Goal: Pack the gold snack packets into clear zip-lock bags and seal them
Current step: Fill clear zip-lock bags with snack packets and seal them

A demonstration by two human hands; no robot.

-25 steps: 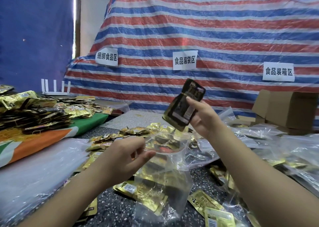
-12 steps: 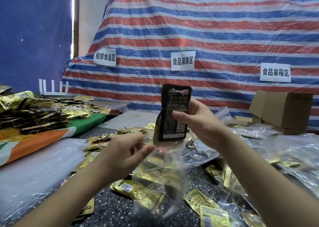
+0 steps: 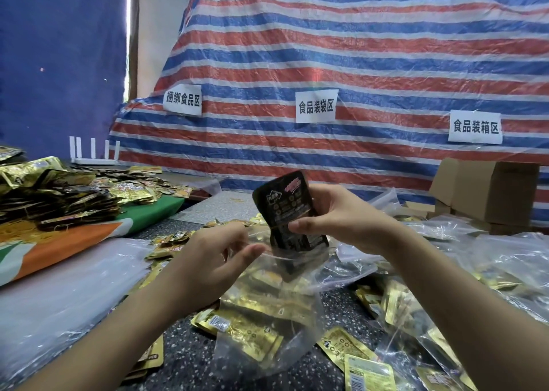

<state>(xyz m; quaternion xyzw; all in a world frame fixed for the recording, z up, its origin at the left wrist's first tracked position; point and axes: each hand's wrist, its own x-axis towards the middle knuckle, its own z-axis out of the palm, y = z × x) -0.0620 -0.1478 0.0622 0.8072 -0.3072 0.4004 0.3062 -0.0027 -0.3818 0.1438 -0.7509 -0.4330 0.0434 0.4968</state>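
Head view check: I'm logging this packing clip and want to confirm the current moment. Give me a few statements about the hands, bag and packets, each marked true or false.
1. The right hand grips a bundle of packets. True.
2. The left hand rests flat on the table. False: it pinches the clear bag's mouth.
3. The bundle's lower end enters the bag. True.
4. The cardboard box sits at the left. False: at the right.
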